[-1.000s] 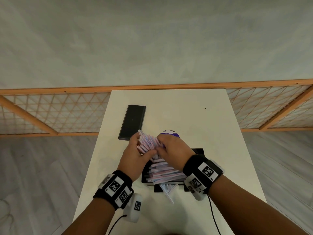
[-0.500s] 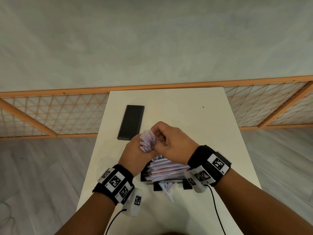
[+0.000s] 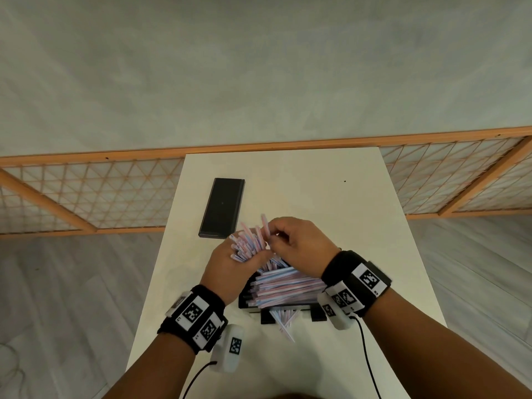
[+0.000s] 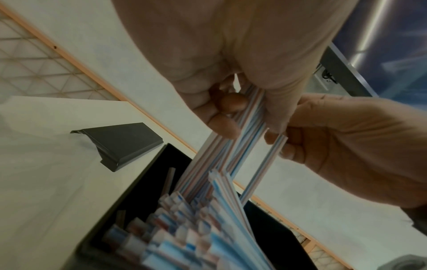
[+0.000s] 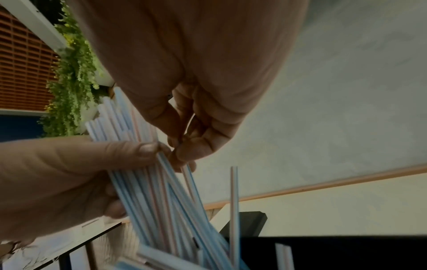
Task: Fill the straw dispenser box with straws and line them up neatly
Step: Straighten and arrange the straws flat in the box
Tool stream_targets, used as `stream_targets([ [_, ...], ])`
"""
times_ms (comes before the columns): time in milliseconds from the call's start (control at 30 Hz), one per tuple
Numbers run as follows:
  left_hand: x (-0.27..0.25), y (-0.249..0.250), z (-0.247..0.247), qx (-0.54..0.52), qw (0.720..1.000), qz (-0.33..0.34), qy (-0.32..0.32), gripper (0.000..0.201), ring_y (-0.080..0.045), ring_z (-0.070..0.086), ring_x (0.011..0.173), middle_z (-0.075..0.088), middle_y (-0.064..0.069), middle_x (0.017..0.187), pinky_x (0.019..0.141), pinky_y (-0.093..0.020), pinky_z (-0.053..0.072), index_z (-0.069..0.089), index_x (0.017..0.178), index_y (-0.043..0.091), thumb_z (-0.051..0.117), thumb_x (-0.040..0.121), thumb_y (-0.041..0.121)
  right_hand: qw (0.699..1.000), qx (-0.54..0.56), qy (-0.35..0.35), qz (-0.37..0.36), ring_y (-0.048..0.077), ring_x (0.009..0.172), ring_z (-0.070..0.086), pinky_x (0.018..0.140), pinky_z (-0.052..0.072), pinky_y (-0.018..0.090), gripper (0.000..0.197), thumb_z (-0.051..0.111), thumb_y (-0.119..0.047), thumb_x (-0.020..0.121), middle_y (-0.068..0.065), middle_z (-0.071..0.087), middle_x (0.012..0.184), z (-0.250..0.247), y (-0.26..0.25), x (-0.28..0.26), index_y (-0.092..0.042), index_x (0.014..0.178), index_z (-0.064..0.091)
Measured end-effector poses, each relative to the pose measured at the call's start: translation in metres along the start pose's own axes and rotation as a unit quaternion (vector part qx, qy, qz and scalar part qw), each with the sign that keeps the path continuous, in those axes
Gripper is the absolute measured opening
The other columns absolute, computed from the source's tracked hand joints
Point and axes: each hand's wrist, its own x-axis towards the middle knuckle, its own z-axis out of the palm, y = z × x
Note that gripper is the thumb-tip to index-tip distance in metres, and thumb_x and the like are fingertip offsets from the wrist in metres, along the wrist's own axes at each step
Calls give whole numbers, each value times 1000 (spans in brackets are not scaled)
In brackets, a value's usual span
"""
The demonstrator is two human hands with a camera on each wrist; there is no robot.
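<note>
Above a black box (image 3: 244, 295) of striped straws (image 3: 285, 286) on the white tabletop (image 3: 288, 180), the left hand (image 3: 230, 272) grips a fanned bundle (image 3: 249, 243) while the right hand (image 3: 299, 246) pinches one straw (image 3: 264, 223) beside it. A black lid (image 3: 222, 207) lies far left.

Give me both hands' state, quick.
Left hand: grips a bundle of straws.
Right hand: pinches one straw at the bundle.
</note>
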Motion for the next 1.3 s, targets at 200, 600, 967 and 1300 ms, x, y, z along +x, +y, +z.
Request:
stream_targets([
  [200, -1, 11, 1, 9, 999, 35, -11, 20, -6, 69, 76, 73, 11, 81, 70, -17, 51, 70, 84, 34, 79, 87, 16, 998, -11, 26, -54, 2, 91, 58, 84, 48, 22, 21, 59, -21, 99, -11, 65, 95, 3, -9, 3, -26, 111, 76],
  [600, 3, 14, -19, -31, 995, 21, 98, 4, -12, 71, 78, 75, 2, 83, 72, -30, 55, 75, 91, 18, 73, 95, 18, 994, 86, 65, 15, 3, 97, 66, 92, 56, 32, 26, 58, -17, 98, -13, 72, 106, -12, 0, -4, -26, 120, 68],
  [967, -18, 75, -67, -64, 980, 131, 137, 14, -25, 68, 73, 75, -8, 85, 53, -34, 54, 74, 85, 11, 67, 98, 9, 984, 156, 65, 53, 2, 110, 61, 91, 55, 29, 43, 62, -53, 95, -15, 60, 128, -20, 2, -26, -31, 132, 59],
  [1300, -15, 70, -21, -251, 955, 73, 141, 14, -26, 57, 69, 68, -15, 87, 56, -33, 45, 73, 92, 18, 65, 98, 8, 861, 436, 47, 257, 36, 100, 73, 90, 60, 47, 68, 43, -60, 100, 23, 73, 107, 0, 1, -32, 0, 117, 69],
])
